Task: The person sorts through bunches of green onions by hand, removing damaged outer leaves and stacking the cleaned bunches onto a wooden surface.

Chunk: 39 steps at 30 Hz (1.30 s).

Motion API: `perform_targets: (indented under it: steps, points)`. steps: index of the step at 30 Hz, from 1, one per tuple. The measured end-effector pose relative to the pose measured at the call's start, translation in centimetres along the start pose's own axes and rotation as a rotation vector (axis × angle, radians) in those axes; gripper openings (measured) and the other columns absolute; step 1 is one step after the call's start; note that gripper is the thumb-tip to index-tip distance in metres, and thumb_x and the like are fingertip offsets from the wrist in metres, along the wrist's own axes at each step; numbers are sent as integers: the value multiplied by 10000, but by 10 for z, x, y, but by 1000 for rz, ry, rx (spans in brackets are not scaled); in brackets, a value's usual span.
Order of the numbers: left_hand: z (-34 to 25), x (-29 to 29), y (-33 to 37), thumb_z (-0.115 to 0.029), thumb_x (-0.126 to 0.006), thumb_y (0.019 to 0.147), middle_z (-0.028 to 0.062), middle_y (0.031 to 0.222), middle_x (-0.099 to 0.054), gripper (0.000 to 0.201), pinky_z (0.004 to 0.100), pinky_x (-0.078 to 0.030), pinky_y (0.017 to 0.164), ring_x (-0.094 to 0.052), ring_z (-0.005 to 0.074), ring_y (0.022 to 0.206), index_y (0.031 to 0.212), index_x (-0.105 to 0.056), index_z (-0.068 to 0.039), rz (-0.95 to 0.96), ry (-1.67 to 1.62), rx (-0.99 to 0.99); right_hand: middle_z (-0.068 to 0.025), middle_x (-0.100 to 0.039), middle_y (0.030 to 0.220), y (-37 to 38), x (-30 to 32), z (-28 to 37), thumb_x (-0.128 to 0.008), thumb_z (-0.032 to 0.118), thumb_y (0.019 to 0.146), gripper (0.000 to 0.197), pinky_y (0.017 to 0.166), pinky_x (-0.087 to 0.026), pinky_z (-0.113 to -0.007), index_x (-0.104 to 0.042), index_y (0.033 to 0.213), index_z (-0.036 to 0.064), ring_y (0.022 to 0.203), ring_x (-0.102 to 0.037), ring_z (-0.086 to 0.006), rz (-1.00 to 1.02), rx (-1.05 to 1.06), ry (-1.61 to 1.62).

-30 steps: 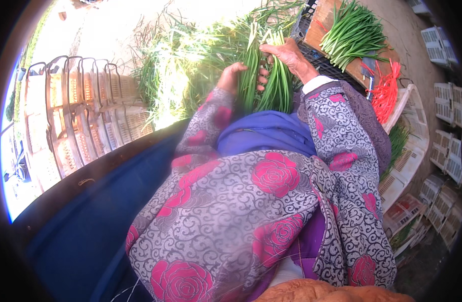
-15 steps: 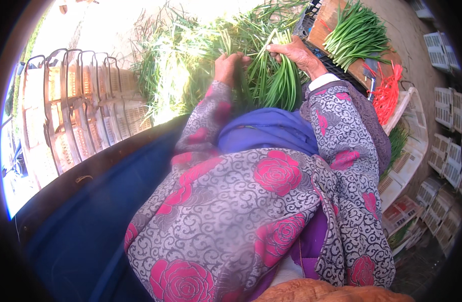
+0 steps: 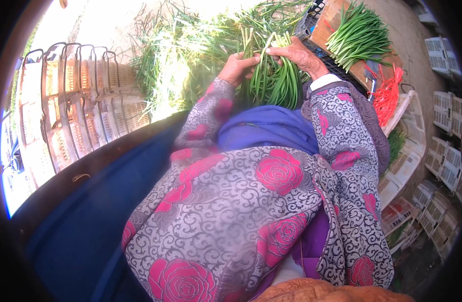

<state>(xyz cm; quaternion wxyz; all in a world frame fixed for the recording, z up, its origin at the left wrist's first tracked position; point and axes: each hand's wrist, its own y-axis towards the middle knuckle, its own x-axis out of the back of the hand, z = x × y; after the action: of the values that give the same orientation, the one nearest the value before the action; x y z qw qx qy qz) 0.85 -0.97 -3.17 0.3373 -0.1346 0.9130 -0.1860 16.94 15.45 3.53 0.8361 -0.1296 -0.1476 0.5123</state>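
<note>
My right hand is closed round a bunch of garlic chives, pale stalk ends up and green leaves hanging down over my lap. Just to its left, my left hand grips a thinner cluster of chive stalks whose pale ends poke up above the fingers. Its thumb reaches across to the edge of the right hand's bunch; whether it touches is hard to see. Beyond both hands spreads a loose heap of chives and grassy leaves, partly washed out by sunlight.
At the upper right, a neat pile of chives lies on a wooden board over a dark crate. Red ties hang off its near end. White crates stand to the right, and stacked pale crates to the left.
My left hand has moved slightly right and turned, its thumb now stretched toward the right hand's bunch. The right hand still holds its chives in nearly the same place.
</note>
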Motion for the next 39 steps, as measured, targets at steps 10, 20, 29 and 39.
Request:
perform_targets:
  steps: [10, 20, 29, 39]
  points:
    - [-5, -14, -3, -81, -749, 844, 4, 771, -669, 107, 223, -411, 521, -553, 77, 588, 940, -724, -41, -332, 159, -250, -3, -598, 687, -2, -13, 2, -806, 216, 844, 210, 528, -469, -263, -665, 838, 60, 560, -565, -99, -282, -64, 369]
    - [7, -24, -5, -48, -776, 839, 8, 824, -717, 148, 238, -502, 660, -622, 72, 709, 974, -735, -5, -299, 340, -497, -5, -626, 666, 1, -28, -3, -757, 229, 841, 204, 545, -448, -269, -717, 873, 31, 581, -574, -105, -156, 7, 76]
    - [7, 11, 6, -75, -762, 847, 19, 810, -703, 114, 264, -500, 649, -618, 90, 694, 941, -729, -20, -375, 386, -418, 8, -572, 637, -32, 16, 37, -733, 215, 857, 194, 544, -461, -250, -660, 897, 40, 560, -557, -90, 22, 53, 333]
    - [-16, -14, -4, -152, -723, 885, 22, 779, -669, 161, 211, -338, 455, -612, 89, 627, 1004, -666, -61, -130, 92, -64, 3, -642, 786, -17, -27, 31, -761, 277, 868, 321, 582, -434, -257, -697, 1018, 0, 660, -557, -87, -175, 68, -35]
